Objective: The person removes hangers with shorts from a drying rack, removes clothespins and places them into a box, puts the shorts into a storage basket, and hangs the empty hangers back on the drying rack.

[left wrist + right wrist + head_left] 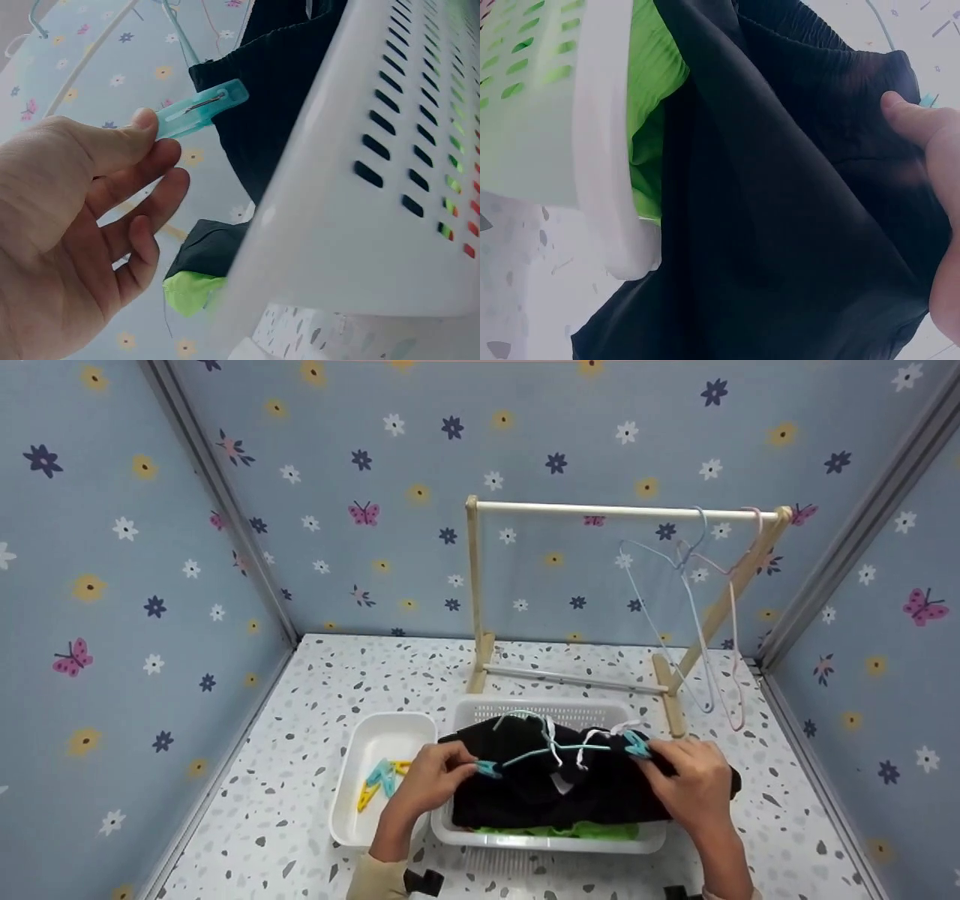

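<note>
Black pants (517, 795) with white drawstrings (553, 741) lie spread over a white basket (544, 842). A light-blue hanger (525, 755) runs along their waistband. My left hand (429, 780) pinches a blue clothespin (202, 109) between thumb and index finger; its jaws sit over the waistband's left corner. At the right end, my right hand (694, 780) grips the waistband, its thumb (907, 116) on the black cloth. Another blue clothespin (637, 744) sits beside these fingers, mostly hidden in the right wrist view.
Left of the basket, a white tray (345, 810) holds several yellow and blue clothespins (382, 774). Behind stands a wooden rack (476, 585) with a blue hanger (694, 600) and a pink hanger (735, 622). Green cloth (600, 831) shows under the pants. Patterned walls enclose the table.
</note>
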`<state>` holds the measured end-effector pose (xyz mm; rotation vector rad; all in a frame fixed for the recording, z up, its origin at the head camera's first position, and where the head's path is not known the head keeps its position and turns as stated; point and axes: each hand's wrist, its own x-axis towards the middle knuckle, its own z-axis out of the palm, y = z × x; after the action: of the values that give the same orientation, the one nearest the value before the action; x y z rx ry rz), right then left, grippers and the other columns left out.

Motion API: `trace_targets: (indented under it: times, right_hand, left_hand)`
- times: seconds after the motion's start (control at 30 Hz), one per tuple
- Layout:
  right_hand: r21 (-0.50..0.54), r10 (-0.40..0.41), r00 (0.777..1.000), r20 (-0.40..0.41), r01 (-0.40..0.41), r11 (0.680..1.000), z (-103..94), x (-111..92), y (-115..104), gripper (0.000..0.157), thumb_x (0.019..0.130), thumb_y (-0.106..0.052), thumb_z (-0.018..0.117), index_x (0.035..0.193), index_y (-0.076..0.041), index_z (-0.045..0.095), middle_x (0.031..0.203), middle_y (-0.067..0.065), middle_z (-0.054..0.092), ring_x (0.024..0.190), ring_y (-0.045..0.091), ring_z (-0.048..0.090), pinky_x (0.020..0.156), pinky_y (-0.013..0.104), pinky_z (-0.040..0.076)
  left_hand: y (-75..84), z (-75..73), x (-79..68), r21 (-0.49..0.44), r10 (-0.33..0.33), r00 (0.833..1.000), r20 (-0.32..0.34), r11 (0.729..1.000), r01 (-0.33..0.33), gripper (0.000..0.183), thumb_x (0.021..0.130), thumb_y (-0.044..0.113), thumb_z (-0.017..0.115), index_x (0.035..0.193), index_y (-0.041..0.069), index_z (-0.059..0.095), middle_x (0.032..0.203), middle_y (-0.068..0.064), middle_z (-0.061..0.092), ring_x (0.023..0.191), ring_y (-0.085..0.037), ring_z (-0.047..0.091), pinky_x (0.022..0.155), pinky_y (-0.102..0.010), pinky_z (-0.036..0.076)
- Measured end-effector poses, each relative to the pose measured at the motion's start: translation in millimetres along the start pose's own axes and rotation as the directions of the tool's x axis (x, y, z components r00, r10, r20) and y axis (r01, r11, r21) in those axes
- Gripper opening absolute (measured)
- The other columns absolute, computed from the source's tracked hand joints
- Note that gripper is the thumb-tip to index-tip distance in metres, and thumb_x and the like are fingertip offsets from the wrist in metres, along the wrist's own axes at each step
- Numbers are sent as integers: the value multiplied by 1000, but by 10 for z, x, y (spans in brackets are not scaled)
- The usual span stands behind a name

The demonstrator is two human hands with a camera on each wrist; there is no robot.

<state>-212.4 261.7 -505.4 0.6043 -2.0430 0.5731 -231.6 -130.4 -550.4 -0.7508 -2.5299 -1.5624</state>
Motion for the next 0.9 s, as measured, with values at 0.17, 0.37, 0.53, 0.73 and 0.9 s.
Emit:
trace_targets:
  times: [0.17,0.37,0.53,0.73,0.9]
  right_hand:
    - [-9,5,1000,19,-5,1000,9,6,20,22,74,-23,82,89,-8,77,79,4,71,67,27,60,61,41,44]
    - [-2,24,1000,8,-24,1000,20,-37,65,24,73,-21,84,88,-5,76,79,6,70,65,28,57,61,40,44]
    - [-5,65,997,-31,-65,998,21,-92,91,23,73,-21,84,86,-4,75,77,7,69,66,29,56,63,40,43]
    - [17,86,996,-32,-86,996,53,-134,119,26,72,-21,85,89,-4,76,78,8,70,64,29,53,63,39,40]
    - [30,108,994,-31,-107,994,63,-179,131,28,69,-18,87,90,-3,76,78,10,70,64,28,53,64,36,39]
  left_hand:
    - [4,14,6,-21,13,999,-50,1000,-14,12,91,11,69,79,9,68,72,0,64,59,-10,53,55,-25,46]
    - [308,-56,-37,-62,11,995,-100,998,-17,8,90,-2,66,82,-3,66,74,-16,65,62,-29,61,57,-28,51]
    - [297,-100,-93,-149,-5,992,-129,989,-14,5,90,-5,65,86,-6,65,75,-21,64,63,-39,62,58,-38,55]
    - [252,-149,-151,-182,-13,986,-167,983,-18,4,90,-6,64,87,-6,65,75,-20,64,62,-40,61,57,-49,54]
    - [222,-165,-172,-200,-4,982,-190,979,-35,3,90,-6,64,88,-9,64,75,-19,63,63,-41,61,57,-49,54]
